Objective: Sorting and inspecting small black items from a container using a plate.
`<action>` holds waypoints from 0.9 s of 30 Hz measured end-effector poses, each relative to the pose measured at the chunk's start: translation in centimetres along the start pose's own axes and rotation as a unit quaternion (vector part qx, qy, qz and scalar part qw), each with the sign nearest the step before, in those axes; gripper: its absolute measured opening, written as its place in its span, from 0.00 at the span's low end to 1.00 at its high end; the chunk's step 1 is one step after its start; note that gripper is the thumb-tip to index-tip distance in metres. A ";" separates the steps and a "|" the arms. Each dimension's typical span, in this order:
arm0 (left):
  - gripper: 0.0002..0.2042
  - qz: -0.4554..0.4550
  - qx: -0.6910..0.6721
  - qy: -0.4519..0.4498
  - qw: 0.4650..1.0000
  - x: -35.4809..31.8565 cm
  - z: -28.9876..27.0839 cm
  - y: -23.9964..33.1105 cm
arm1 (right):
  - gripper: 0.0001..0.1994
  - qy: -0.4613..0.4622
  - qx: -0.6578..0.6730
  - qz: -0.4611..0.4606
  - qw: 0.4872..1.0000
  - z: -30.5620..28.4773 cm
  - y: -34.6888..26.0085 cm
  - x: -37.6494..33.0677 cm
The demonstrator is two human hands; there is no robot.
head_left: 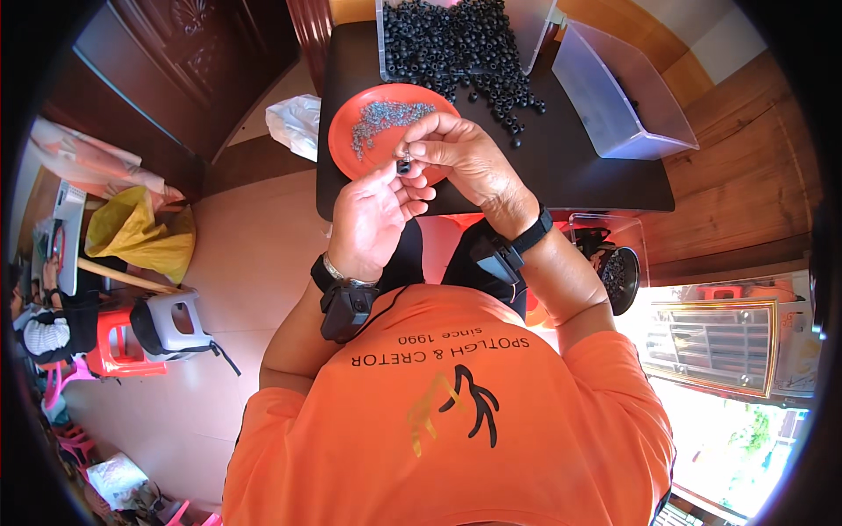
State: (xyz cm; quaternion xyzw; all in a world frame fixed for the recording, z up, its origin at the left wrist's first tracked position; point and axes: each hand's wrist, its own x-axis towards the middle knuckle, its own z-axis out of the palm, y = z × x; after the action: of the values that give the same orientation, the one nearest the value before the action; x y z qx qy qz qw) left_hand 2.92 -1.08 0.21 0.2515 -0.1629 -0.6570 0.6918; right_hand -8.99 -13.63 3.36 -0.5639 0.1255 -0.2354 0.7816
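My left hand (364, 219) is turned palm up, its thumb and forefinger pinching a small black round part (403, 166). Right above that part, my right hand (474, 165) has its thumb and forefinger pressed together on a tiny metal piece (406, 151), mostly hidden by the fingertips. The two hands meet over the near edge of a red plate (346, 118). A pile of small grey metal pieces (386, 118) is spread on that plate. Beyond it, many black round parts (452, 39) fill a clear bin and spill onto the dark table (561, 180).
A translucent bin (614, 105) stands at the table's right, with a few dark parts inside. A white plastic bag (295, 124) lies left of the table. Below its right side is a black bowl (621, 279) with small pieces. Stools (180, 324) stand far left.
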 end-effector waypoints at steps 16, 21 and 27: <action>0.13 0.037 0.041 0.029 0.998 0.1 0.1 -1.1 | 0.05 0.010 -0.024 0.029 0.999 -0.2 0.3 -0.9; 0.12 0.039 0.081 0.048 0.995 -0.4 -0.2 -1.4 | 0.08 -0.030 -0.048 0.079 0.995 -0.3 0.3 -0.8; 0.11 0.048 0.069 0.035 0.996 -0.9 -1.0 -0.8 | 0.07 0.029 -0.318 -0.068 0.945 -3.9 -2.2 1.7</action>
State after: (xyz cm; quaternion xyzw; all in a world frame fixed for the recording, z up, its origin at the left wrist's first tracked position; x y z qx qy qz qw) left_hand 2.80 -0.06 -0.98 0.3134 -0.1951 -0.6011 0.7087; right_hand -9.79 -18.28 4.21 -0.7832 0.1776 -0.2516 0.5401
